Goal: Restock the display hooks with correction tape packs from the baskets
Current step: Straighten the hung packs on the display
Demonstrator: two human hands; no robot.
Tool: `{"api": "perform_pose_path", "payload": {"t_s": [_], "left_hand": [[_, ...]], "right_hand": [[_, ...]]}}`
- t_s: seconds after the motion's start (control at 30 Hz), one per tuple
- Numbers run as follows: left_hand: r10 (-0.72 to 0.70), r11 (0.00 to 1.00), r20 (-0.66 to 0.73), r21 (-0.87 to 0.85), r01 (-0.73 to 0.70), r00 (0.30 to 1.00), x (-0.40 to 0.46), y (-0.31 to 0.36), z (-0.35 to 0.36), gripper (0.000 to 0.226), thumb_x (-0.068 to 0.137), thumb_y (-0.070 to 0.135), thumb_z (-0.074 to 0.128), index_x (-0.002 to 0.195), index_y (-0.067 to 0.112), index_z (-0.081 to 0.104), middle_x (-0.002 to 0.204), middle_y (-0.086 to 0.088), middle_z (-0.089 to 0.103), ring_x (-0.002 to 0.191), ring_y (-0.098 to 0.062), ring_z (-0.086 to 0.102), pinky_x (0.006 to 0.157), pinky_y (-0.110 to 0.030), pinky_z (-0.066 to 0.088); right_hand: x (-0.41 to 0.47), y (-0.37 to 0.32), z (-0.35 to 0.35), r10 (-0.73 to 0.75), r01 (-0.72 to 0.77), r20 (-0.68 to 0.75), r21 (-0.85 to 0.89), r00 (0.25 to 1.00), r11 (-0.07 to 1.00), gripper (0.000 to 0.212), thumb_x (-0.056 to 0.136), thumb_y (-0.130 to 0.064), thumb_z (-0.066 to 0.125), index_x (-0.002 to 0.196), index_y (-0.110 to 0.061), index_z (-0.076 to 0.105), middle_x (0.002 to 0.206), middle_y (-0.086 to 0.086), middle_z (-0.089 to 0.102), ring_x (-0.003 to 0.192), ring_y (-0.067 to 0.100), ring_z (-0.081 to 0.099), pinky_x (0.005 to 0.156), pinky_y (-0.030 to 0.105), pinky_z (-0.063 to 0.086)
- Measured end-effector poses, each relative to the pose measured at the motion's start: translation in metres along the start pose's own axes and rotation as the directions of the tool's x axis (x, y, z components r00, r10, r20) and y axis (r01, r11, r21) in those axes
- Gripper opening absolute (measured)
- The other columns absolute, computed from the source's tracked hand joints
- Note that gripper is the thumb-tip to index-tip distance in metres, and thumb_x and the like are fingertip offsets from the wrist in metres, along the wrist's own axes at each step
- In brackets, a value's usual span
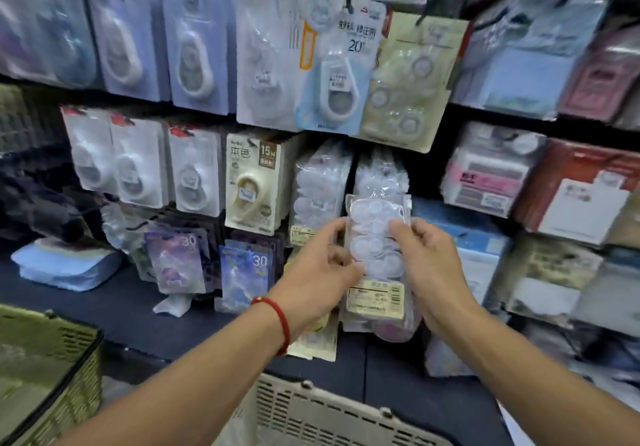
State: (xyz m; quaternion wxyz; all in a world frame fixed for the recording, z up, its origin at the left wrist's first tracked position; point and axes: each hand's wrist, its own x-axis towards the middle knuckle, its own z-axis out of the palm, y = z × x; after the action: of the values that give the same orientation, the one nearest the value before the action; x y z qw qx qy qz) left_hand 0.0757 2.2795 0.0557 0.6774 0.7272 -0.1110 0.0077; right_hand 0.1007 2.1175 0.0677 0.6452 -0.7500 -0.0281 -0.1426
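A clear bag of several white correction tape rolls (377, 255), with a cream barcode label low on it, is held upright in front of the display wall. My left hand (318, 272) grips its left edge and my right hand (429, 265) grips its right edge. Just behind and above it hang matching clear packs (379, 175), with another column (318, 189) to their left. A cream basket (311, 414) sits at the bottom centre, its inside hidden. A green basket (45, 369) stands at the lower left.
Carded correction tape packs (252, 182) fill hooks to the left and above. Purple "30" packs (242, 272) lean on the dark shelf (121, 303). Sticky-note stacks (491, 168) crowd the right side. Folded blue cloths (65, 265) lie at the left.
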Motion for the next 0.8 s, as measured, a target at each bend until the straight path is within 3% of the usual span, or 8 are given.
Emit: {"api": "perform_pose_path", "payload": {"t_s": [0.07, 0.2, 0.37, 0.5, 0.57, 0.63, 0.7, 0.8], "left_hand": [[0.042, 0.998, -0.031, 0.041, -0.041, 0.999, 0.009, 0.008, 0.003, 0.06, 0.099, 0.003, 0.066, 0.147, 0.032, 0.045, 0.081, 0.006, 0.063, 0.072, -0.008, 0.06, 0.064, -0.018, 0.051], [0.076, 0.991, -0.081, 0.119, -0.066, 0.994, 0.025, 0.016, 0.002, 0.06, 0.101, 0.01, 0.066, 0.15, 0.036, 0.044, 0.101, -0.009, 0.063, 0.08, -0.014, 0.061, 0.061, -0.018, 0.052], [0.068, 0.985, -0.089, 0.165, -0.053, 0.994, 0.038, 0.009, -0.001, 0.061, 0.1, 0.016, 0.068, 0.152, 0.038, 0.043, 0.112, 0.004, 0.064, 0.095, -0.016, 0.071, 0.067, -0.012, 0.057], [0.154, 0.945, -0.106, 0.308, -0.115, 0.982, 0.044, -0.002, -0.002, 0.061, 0.1, 0.012, 0.066, 0.15, 0.038, 0.044, 0.106, 0.012, 0.062, 0.082, -0.004, 0.067, 0.067, -0.013, 0.054], [0.189, 0.869, -0.066, 0.475, -0.136, 0.98, 0.043, -0.009, -0.004, 0.063, 0.101, 0.013, 0.064, 0.154, 0.036, 0.038, 0.125, 0.009, 0.061, 0.107, -0.012, 0.065, 0.087, -0.014, 0.053], [0.217, 0.761, -0.02, 0.629, -0.156, 0.976, 0.043, -0.016, -0.005, 0.07, 0.102, 0.018, 0.063, 0.162, 0.028, 0.028, 0.152, 0.005, 0.047, 0.138, -0.013, 0.045, 0.113, -0.012, 0.032], [0.258, 0.728, -0.014, 0.66, -0.184, 0.966, 0.045, -0.021, -0.005, 0.072, 0.104, 0.018, 0.06, 0.165, 0.025, 0.023, 0.162, 0.007, 0.035, 0.146, -0.004, 0.028, 0.107, 0.003, 0.01], [0.31, 0.74, -0.013, 0.631, -0.233, 0.951, 0.056, -0.023, 0.0, 0.073, 0.103, 0.01, 0.058, 0.165, 0.025, 0.022, 0.165, 0.009, 0.03, 0.149, -0.001, 0.025, 0.104, 0.01, 0.007]], "right_hand": [[0.008, -0.008, 0.0, -0.049, 0.05, -0.019, 0.018, 0.999, 0.999, 0.034, 0.095, -0.044, 0.064, 0.093, -0.01, 0.071, 0.102, 0.031, 0.07, 0.078, 0.03, 0.065, 0.077, 0.058, 0.056], [0.025, -0.012, 0.005, -0.06, 0.066, -0.07, 0.087, 0.996, 0.994, 0.072, 0.081, -0.057, 0.065, 0.103, 0.011, 0.057, 0.111, 0.045, 0.056, 0.082, 0.025, 0.054, 0.075, 0.051, 0.047], [0.034, -0.004, 0.003, -0.039, 0.044, -0.112, 0.043, 0.993, 0.998, 0.034, 0.098, -0.039, 0.066, 0.072, -0.018, 0.071, 0.065, 0.009, 0.058, 0.068, 0.021, 0.048, 0.069, 0.041, 0.04], [0.037, 0.009, 0.0, -0.152, 0.131, -0.134, -0.157, 0.979, 0.979, 0.021, 0.101, -0.039, 0.065, 0.107, -0.02, 0.071, 0.094, -0.001, 0.071, 0.082, 0.006, 0.065, 0.073, 0.022, 0.049], [0.032, 0.018, -0.002, -0.38, 0.288, -0.154, -0.418, 0.912, 0.862, 0.043, 0.1, -0.034, 0.067, 0.138, -0.022, 0.053, 0.123, -0.008, 0.056, 0.102, 0.001, 0.058, 0.086, 0.013, 0.047], [0.029, 0.031, -0.003, -0.631, 0.471, 0.003, -0.668, 0.776, 0.577, 0.053, 0.095, -0.026, 0.07, 0.144, -0.016, 0.051, 0.14, 0.002, 0.045, 0.124, 0.016, 0.05, 0.104, 0.023, 0.04], [0.032, 0.04, -0.003, -0.651, 0.507, 0.229, -0.816, 0.723, 0.277, 0.054, 0.091, -0.025, 0.075, 0.141, -0.012, 0.06, 0.151, 0.011, 0.048, 0.137, 0.032, 0.048, 0.11, 0.044, 0.043], [0.041, 0.044, 0.001, -0.586, 0.406, 0.303, -0.912, 0.752, 0.049, 0.042, 0.086, -0.023, 0.077, 0.127, -0.016, 0.068, 0.155, 0.009, 0.051, 0.142, 0.029, 0.051, 0.108, 0.052, 0.039]]}}
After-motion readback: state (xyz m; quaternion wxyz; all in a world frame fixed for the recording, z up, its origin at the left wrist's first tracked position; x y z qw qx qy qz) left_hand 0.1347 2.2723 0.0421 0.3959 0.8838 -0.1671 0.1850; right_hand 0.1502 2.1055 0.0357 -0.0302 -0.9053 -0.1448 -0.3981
